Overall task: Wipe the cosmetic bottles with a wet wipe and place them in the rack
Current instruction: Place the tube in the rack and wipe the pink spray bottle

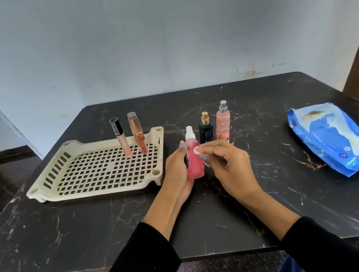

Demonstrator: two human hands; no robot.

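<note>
Above the counter (210,224), just right of the rack (95,169), the red spray bottle (194,159) is held upright by the curled left hand (177,173). A small white wipe (197,150) is pinched against it by the right hand (229,165), wrist raised.

A black marble-patterned table (117,226) is carrying a cream perforated plastic rack (48,185) at nine o'clock, a black gold-capped bottle (205,129) and a peach spray bottle (224,124) at twelve, and a blue wet-wipe packet (337,135) at three.
</note>
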